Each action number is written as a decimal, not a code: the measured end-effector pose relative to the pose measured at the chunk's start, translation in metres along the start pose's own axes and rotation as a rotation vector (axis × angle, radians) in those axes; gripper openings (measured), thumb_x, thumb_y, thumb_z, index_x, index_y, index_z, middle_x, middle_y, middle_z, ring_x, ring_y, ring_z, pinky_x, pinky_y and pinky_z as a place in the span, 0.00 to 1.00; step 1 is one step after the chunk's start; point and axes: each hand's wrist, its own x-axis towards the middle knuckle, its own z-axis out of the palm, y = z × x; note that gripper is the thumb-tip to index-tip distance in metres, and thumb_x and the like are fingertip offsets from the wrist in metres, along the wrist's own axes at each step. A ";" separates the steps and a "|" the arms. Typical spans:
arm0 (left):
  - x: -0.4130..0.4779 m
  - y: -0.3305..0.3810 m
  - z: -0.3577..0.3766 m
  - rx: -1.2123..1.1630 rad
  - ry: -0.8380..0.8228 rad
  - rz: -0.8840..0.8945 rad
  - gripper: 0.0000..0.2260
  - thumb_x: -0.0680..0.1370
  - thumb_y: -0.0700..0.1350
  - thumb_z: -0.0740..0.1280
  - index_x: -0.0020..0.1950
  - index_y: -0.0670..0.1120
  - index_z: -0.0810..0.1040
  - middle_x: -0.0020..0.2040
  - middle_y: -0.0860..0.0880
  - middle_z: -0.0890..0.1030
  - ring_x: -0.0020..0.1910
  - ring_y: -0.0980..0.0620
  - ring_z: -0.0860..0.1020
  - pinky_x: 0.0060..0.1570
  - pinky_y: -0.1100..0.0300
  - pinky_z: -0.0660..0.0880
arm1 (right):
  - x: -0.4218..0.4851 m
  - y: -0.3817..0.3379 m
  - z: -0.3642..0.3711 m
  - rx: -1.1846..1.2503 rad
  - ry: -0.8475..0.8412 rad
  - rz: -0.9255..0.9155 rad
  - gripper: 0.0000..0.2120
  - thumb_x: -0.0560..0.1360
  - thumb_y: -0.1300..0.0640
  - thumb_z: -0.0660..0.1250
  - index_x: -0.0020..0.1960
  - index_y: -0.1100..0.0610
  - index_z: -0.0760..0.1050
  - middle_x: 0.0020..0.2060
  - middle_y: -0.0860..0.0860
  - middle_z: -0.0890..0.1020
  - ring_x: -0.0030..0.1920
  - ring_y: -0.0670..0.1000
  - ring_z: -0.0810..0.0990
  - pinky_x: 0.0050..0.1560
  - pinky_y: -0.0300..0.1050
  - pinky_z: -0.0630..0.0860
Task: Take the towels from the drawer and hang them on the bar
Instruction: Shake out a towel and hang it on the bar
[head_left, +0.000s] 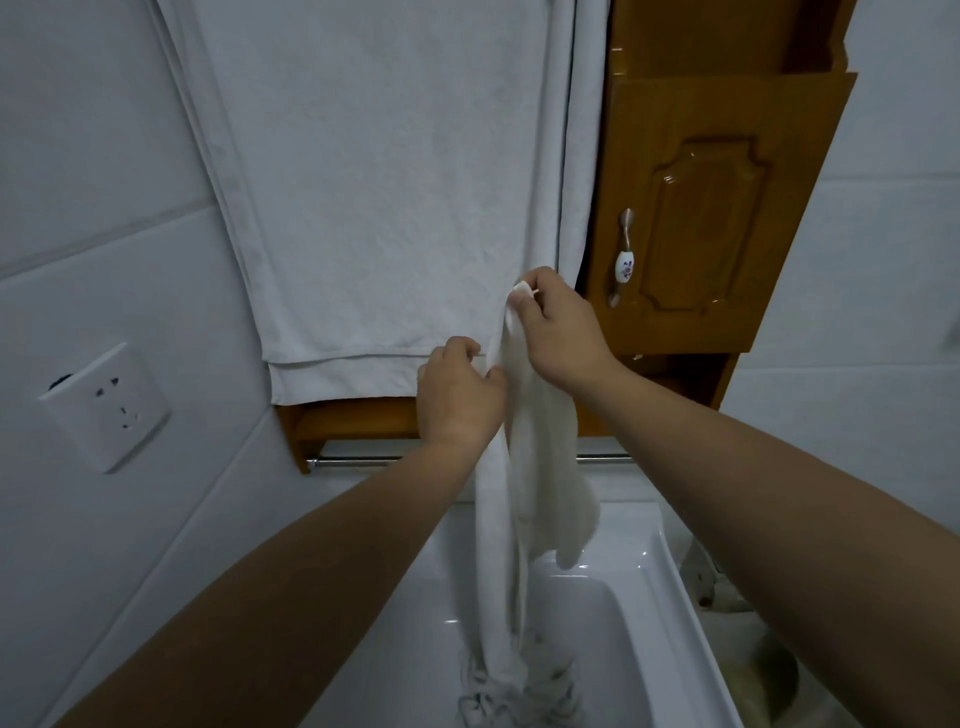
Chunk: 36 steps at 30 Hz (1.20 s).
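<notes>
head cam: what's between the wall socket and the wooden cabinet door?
In the head view, the large white towel hangs between the wall socket and the cabinet door, flanked by bare tile on the left.

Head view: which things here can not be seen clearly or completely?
- Hanging towel: its top is cut off by the upper frame edge, so what holds it is unseen.
- Metal bar: its middle is hidden behind the left hand and the held towel.
- Held towel's lower end: bunched in the sink, blurred.

I see a white wall socket (105, 407) on the tiled wall, left. A wooden cabinet door (704, 218) hangs upper right. A white sink (644, 613) sits below.
</notes>
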 end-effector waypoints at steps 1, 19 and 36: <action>0.000 0.000 0.000 0.008 0.045 0.022 0.15 0.78 0.50 0.66 0.64 0.49 0.74 0.59 0.51 0.77 0.60 0.50 0.73 0.53 0.58 0.73 | 0.001 0.000 0.001 -0.014 -0.002 -0.011 0.09 0.84 0.51 0.57 0.52 0.53 0.72 0.38 0.45 0.77 0.37 0.44 0.75 0.36 0.38 0.69; 0.006 -0.018 0.011 -0.016 -0.001 0.014 0.05 0.80 0.49 0.64 0.44 0.54 0.75 0.35 0.59 0.75 0.33 0.60 0.74 0.30 0.68 0.63 | 0.022 0.013 -0.005 0.060 -0.030 0.006 0.09 0.83 0.51 0.60 0.52 0.54 0.77 0.38 0.44 0.77 0.38 0.43 0.74 0.38 0.38 0.69; 0.008 -0.042 0.015 0.204 0.099 0.106 0.14 0.80 0.55 0.62 0.61 0.50 0.78 0.52 0.54 0.80 0.55 0.54 0.73 0.43 0.59 0.73 | 0.029 0.015 -0.023 0.105 0.091 0.054 0.09 0.82 0.51 0.62 0.54 0.54 0.79 0.42 0.47 0.80 0.41 0.44 0.76 0.42 0.39 0.73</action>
